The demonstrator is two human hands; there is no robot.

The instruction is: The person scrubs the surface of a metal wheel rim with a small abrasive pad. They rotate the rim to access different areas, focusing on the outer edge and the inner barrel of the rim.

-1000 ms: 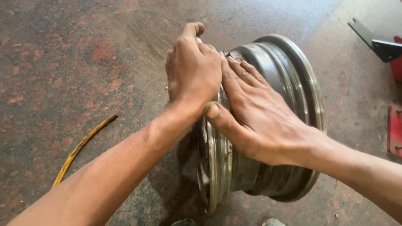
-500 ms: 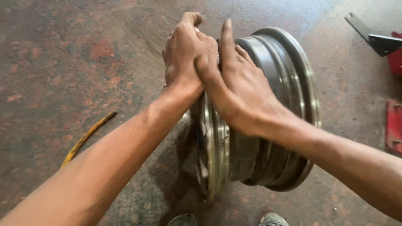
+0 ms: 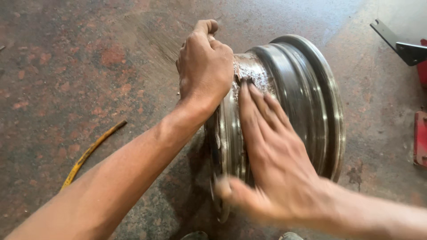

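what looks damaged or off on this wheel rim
The steel wheel rim has a rough, flaky whitish patch on top of its barrel, like corrosion or residue, just ahead of the right hand lying flat on it. The left hand grips the near edge. A yellow strip lies loose on the floor.

Bare steel wheel rim (image 3: 289,89), grey and scuffed, standing upright on edge on the floor (image 3: 66,66); whitish residue coats its upper barrel.
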